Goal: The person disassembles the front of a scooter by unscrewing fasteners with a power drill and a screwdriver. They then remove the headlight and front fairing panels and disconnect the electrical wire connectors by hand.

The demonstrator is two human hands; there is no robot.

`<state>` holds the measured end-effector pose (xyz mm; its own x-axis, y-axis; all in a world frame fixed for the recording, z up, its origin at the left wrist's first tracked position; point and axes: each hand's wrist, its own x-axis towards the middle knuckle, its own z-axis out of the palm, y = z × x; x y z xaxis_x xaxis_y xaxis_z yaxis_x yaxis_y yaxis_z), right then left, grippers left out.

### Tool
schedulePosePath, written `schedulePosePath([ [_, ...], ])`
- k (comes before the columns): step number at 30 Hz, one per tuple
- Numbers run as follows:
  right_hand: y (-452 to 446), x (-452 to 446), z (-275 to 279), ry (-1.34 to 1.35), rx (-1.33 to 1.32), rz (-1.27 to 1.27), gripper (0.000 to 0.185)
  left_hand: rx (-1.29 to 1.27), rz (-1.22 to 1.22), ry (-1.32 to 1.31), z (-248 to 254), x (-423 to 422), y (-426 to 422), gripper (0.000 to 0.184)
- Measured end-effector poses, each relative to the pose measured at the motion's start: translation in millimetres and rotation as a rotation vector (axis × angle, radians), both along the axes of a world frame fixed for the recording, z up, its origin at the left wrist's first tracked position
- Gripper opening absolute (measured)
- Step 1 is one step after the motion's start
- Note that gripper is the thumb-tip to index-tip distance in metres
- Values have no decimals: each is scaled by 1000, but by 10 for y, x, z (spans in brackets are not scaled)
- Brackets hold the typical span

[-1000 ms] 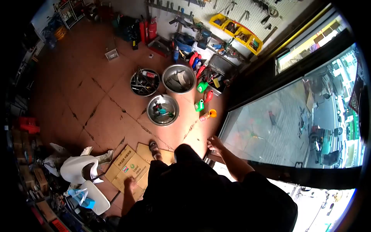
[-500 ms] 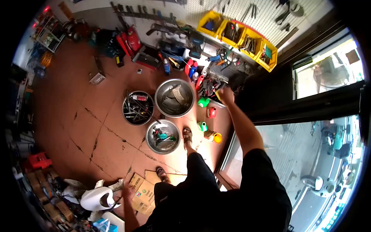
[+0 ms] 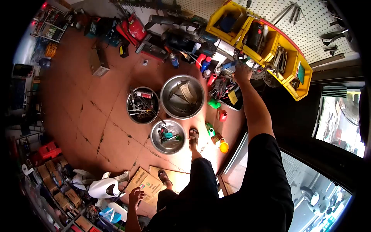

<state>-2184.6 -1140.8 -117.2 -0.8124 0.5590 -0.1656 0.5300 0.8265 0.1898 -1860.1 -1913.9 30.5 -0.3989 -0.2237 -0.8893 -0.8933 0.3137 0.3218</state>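
Observation:
My right hand [image 3: 242,73] reaches out to the shelf of tools below the yellow bins [image 3: 266,58]. Its fingers are among dark tools and hard to make out, so what they hold, if anything, is hidden. Low at the left, my left hand [image 3: 136,197] hangs over the floor beside the flattened cardboard [image 3: 148,185], fingers loosely bent and apart, with nothing seen in them. Under my right hand stands a tray of tools with a yellow item [image 3: 232,97].
Three metal bowls [image 3: 182,112] with parts and tools stand on the floor ahead. Green and red bottles [image 3: 222,115] and an orange funnel [image 3: 224,147] line the right side. White plastic panels [image 3: 101,189] lie at the lower left. A glass door frame [image 3: 284,149] is at the right.
My right hand has moved from beside the door up and forward to the tool shelf. I have stepped forward, and the yellow bins look nearer. My left hand has come up slightly.

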Motion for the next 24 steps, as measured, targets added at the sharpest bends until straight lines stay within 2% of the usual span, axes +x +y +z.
schedulePosePath([
  [2,46,7,44,-1,-10,-5,46,-7,-32,4,-9,-224,73,39],
  [4,-25,69,312,91,-69,75,39,4,-72,25,-12,-365,180,40],
  [5,-65,129,388,195,-65,112,24,43,-75,30,-98,-362,128,39],
  [6,-94,233,475,431,-67,204,18,58,-83,19,-146,-368,144,39],
  [10,-460,706,1071,708,-128,256,19,170,-200,-17,-457,-372,128,41],
  [12,-802,1077,1422,805,-272,165,22,191,-235,-49,-592,-418,170,40],
  [14,-1169,1444,1462,1072,-217,127,23,257,-273,2,-699,-511,218,35],
  [15,-1403,1664,1228,1182,-308,17,16,271,-294,14,-775,-553,231,35],
  [18,-2271,2504,563,1104,-1071,-405,29,333,-423,58,-843,-776,420,33],
  [19,-2618,2863,967,820,-1276,-612,32,370,-483,96,-942,-837,454,32],
  [20,-2908,3117,626,953,-1121,-400,30,406,-536,137,-1000,-894,503,31],
  [22,-3639,3692,1288,934,-1558,-651,32,518,-694,196,-991,-978,699,22],
  [24,-4230,4218,1182,838,-1632,-809,31,642,-793,232,-946,-957,860,23],
])
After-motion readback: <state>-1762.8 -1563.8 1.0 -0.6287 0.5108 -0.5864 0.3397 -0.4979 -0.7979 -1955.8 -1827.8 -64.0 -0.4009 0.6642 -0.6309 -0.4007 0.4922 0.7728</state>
